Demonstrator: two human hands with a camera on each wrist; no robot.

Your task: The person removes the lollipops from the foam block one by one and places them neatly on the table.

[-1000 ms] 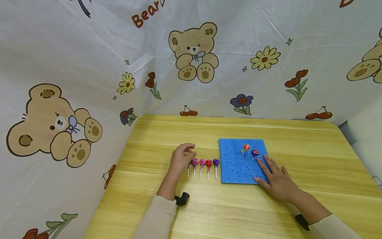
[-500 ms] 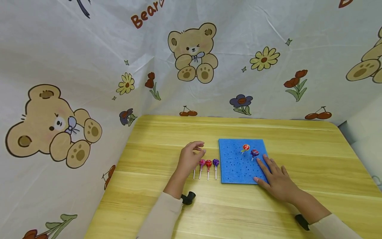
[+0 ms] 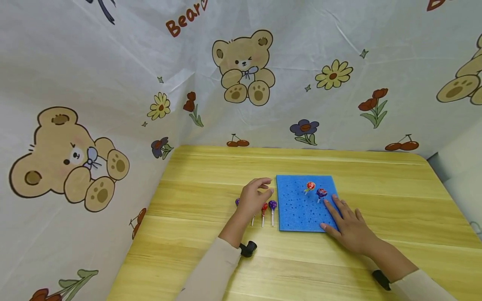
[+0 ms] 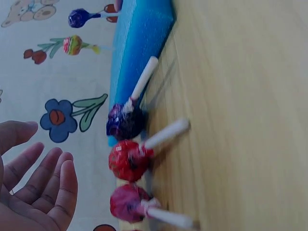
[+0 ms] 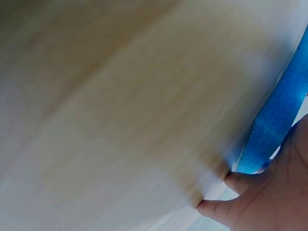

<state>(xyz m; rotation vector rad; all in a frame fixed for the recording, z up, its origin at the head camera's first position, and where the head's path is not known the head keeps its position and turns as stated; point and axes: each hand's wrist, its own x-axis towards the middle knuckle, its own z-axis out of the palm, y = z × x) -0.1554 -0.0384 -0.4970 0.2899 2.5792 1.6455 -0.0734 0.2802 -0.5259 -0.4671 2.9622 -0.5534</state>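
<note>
My left hand [image 3: 253, 198] hovers over a row of lollipops lying left of a blue foam block [image 3: 295, 219], its fingers loosely bent around nothing. Beside it lie a purple lollipop [image 3: 273, 204] and a red lollipop [image 3: 264, 206]; the left wrist view shows a pink lollipop [image 4: 129, 202] below them. Another purple lollipop head [image 3: 237, 202] peeks out left of the hand, which hides the others. With fingers spread, my right hand [image 3: 352, 230] rests on the block's right edge. Stuck upright in the foam are a red-and-yellow lollipop [image 3: 310, 186] and a dark purple lollipop [image 3: 321, 192].
Small holes dot the top of the foam. A wooden table [image 3: 320, 267] carries everything, and a white bear-print cloth [image 3: 241, 121] hangs along its back and left sides. Each wrist wears a black camera [image 3: 248, 249].
My left hand has moved rightward along the lollipop row toward the foam, with nothing held, uncovering the leftmost lollipop head. The right hand has stayed in place on the block.
</note>
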